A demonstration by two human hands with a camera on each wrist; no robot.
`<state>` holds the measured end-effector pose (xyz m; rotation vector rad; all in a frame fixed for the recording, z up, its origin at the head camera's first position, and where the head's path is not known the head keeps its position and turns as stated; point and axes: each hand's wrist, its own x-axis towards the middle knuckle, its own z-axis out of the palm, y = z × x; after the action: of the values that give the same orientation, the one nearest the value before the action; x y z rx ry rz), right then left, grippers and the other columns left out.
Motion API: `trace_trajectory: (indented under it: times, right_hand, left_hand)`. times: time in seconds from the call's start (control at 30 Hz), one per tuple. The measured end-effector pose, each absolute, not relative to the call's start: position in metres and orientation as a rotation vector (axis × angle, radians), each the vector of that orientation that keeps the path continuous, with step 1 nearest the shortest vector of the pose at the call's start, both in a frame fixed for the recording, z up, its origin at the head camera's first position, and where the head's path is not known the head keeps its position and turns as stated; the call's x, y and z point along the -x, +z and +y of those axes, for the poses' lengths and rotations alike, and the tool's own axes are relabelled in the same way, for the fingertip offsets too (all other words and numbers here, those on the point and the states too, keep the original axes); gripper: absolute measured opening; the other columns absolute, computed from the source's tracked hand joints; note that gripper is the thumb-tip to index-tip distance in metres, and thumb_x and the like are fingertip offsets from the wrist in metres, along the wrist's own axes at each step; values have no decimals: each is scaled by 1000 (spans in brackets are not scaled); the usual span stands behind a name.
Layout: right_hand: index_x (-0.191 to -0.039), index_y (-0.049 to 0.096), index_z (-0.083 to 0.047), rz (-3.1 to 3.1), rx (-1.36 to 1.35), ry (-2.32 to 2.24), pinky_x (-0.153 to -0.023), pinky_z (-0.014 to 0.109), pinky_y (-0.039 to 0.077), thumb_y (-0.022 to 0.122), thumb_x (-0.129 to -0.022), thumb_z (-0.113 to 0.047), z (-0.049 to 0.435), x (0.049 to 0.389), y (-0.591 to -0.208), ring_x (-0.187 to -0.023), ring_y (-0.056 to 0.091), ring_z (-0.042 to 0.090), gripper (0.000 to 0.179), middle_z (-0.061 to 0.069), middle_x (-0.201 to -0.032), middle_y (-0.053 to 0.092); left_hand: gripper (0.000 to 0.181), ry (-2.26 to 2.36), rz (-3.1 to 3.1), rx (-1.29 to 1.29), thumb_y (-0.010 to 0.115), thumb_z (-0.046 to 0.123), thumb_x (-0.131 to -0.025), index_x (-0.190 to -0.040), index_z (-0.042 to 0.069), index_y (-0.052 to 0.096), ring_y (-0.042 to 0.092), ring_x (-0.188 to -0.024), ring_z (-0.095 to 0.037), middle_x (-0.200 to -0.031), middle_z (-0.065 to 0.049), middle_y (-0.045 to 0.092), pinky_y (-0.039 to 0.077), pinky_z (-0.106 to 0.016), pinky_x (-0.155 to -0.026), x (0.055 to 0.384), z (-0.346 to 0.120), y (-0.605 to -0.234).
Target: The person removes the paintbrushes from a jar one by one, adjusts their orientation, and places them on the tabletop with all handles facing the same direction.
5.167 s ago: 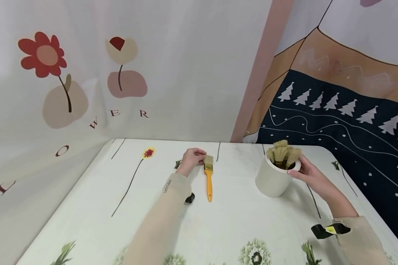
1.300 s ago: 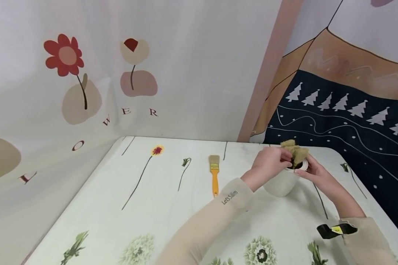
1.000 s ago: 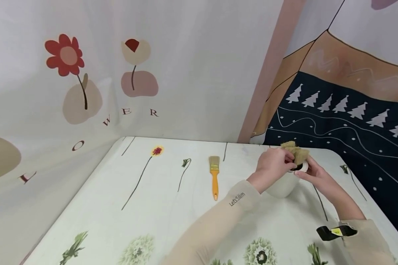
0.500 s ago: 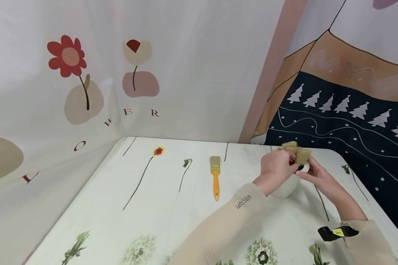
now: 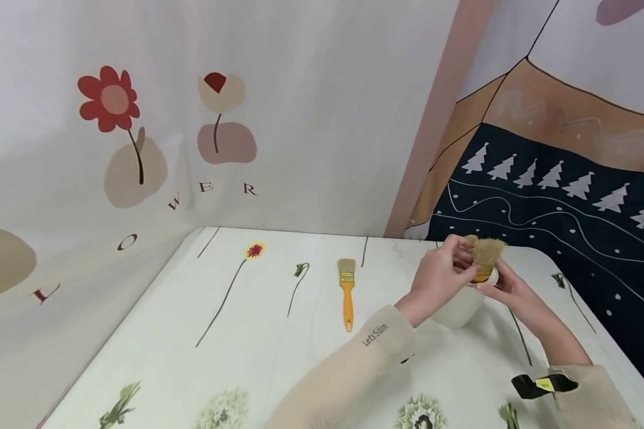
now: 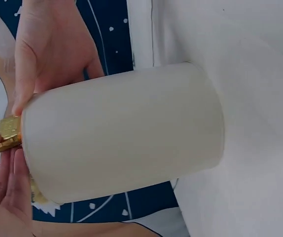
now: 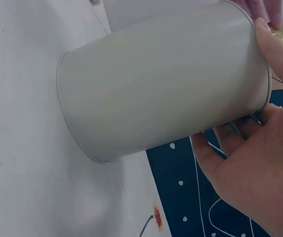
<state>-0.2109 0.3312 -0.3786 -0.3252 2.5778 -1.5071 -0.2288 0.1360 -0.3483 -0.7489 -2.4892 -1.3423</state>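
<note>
A flat paintbrush with an orange handle and pale bristles lies on a table under a white flower-printed cloth, touched by neither hand. Beyond it, to the right, the left hand pinches a second flat brush, pale-bristled with a gold metal ferrule, at the mouth of an off-white cylindrical pot; bristles up, handle hidden. The right hand is clamped on the pot's rim. A pale curtain with printed flowers hangs behind. Judged step: drawing the second brush out, though direction is unconfirmed. The next move would call for a steady pot and a straight lift until the handle clears the rim.
</note>
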Motion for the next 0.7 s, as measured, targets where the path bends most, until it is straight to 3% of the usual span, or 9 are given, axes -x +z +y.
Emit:
trace_trajectory:
  times: [0.07,0.1,0.2,0.27,0.4,0.53,0.7]
  right_hand:
    - [-160,-2,-33,2590,338,-1492,-87,7,40,51,-105,-28,330,211,-379,-125,35,-2,77,23,-162,10]
    - [-161,-2,-33,2584,348,-1500,-86,6,40,52,-105,-27,330,210,-380,-119,34,-8,77,23,-161,11]
    - [-161,2,-32,2588,368,-1491,-85,6,41,51,-105,-26,331,210,-381,-112,36,-15,75,21,-159,14]
    - [-161,3,-31,2596,371,-1480,-85,6,42,51,-105,-27,331,211,-381,-112,40,-12,73,20,-159,14]
    - [-161,-1,-28,2607,356,-1468,-83,4,40,50,-105,-28,332,212,-380,-130,40,16,76,19,-166,0]
    - [-161,-5,-26,2605,340,-1472,-81,0,35,51,-105,-28,332,213,-379,-142,18,46,79,17,-167,-15]
    - [-161,-8,-20,2594,305,-1477,-82,-3,32,52,-105,-29,330,214,-379,-147,6,51,82,15,-166,-19]
  left_hand:
    - [34,-1368,-2422,798,71,17,-93,-124,14,55,69,-87,4,-106,2,75,45,4,-71,228,132,-346]
    - [34,-1385,-2388,822,70,16,-94,-124,13,55,69,-89,2,-107,1,75,45,4,-72,228,131,-344]
    - [30,-1450,-2295,872,69,14,-94,-122,10,57,69,-94,0,-108,-2,73,47,3,-74,228,125,-335]
    - [29,-1496,-2239,893,68,12,-94,-121,9,58,69,-96,-1,-108,-4,73,48,1,-75,227,121,-327]
    - [27,-1560,-2137,922,67,9,-95,-120,7,58,69,-96,-4,-107,-6,72,51,-2,-79,223,107,-308]
    - [26,-1657,-2020,940,67,5,-94,-119,3,57,71,-97,-14,-107,-12,71,55,-8,-80,222,87,-290]
    - [25,-1831,-1950,900,64,2,-95,-119,1,56,72,-101,-23,-114,-18,67,59,-16,-82,225,58,-277]
